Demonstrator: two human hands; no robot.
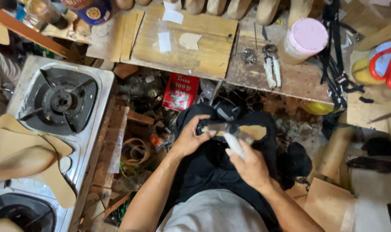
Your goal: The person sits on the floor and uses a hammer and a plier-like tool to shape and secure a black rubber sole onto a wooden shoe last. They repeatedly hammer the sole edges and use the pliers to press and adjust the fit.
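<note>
Head view: left hand (190, 138) clamps the near end of a dark shoe piece (236, 131) resting on the lap, fingers closed around it. Its long axis runs left to right, tan patch toward the right end. Right hand (247, 165) sits just below and right of it, closed on a white-handled brush (235, 144) angled up-left, tip touching the piece. Left hand is nearer the piece. Gas stove (60, 101) with tan insoles (28, 150) lies well left; wooden workbench (212, 51) above.

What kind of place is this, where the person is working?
Probably a small shoemaker's workshop. Tan shoe insoles lie stacked on a gas stove, wooden foot-shaped forms line the cluttered workbench, and both hands work on a black shoe in the lap.
</note>
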